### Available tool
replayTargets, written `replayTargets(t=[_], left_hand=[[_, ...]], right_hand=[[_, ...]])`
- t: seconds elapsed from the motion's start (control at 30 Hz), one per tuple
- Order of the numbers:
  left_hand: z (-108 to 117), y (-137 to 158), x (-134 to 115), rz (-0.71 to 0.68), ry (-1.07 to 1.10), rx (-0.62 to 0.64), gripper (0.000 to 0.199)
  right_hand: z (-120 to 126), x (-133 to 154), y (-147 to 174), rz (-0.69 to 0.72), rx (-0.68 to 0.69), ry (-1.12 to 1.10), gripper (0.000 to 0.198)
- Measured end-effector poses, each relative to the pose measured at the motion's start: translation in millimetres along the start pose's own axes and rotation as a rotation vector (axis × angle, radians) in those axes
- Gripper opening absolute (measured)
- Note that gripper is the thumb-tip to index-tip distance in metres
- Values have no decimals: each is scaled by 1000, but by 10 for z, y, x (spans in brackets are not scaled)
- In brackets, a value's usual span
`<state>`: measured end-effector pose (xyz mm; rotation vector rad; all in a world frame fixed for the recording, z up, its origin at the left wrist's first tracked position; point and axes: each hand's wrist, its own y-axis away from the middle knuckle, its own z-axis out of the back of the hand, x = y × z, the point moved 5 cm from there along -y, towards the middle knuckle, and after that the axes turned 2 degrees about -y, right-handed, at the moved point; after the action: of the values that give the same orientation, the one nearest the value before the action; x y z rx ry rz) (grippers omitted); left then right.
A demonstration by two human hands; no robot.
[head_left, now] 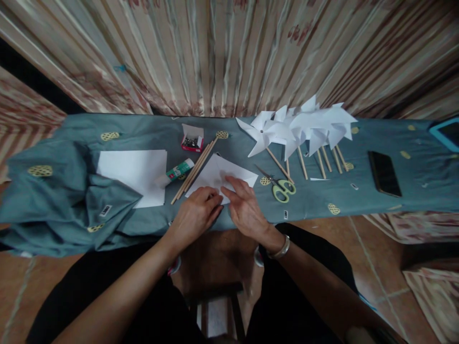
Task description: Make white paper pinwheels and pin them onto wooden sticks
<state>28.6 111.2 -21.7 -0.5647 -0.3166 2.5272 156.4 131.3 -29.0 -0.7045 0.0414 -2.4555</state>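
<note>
A square of white paper lies turned cornerwise on the cloth in front of me, with faint lines across it. At its near left edge my left hand has its fingers curled together, seemingly pinching the paper; the fingertips are partly hidden. Across the near right part, my right hand lies with fingers stretched out and apart, touching the sheet. To the right are scissors with green handles. Several wooden sticks lie left of the paper, beside a green and white glue stick.
Several white paper pinwheels on sticks lie at the back right. A small open box holds metal pieces. White sheets lie left, partly under bunched cloth. A dark phone and a blue-edged device lie right. Curtains hang behind.
</note>
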Motion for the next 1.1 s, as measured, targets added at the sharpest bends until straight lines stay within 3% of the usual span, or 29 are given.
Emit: replayTargets(t=[0.2, 0.33, 0.57, 0.77, 0.93, 1.1], left_hand=[[-2, -23, -41, -60, -86, -8, 16], [33, -15, -45, -104, -133, -18, 16], [146, 40, -16, -187, -187, -94, 17], [152, 82, -30, -190, -200, -85, 20], [149, 78, -18, -148, -160, -89, 30], [127, 72, -35, -140, -142, -83, 30]], right_hand=[[152, -101, 48, 42, -59, -145, 42], [291, -222, 153, 26, -50, -207, 68], [300, -285, 312, -5, 31, -197, 47], [278, -203, 339, 56, 46, -179, 39], [366, -270, 329, 69, 7, -133, 51], [490, -504, 232, -40, -89, -97, 50]])
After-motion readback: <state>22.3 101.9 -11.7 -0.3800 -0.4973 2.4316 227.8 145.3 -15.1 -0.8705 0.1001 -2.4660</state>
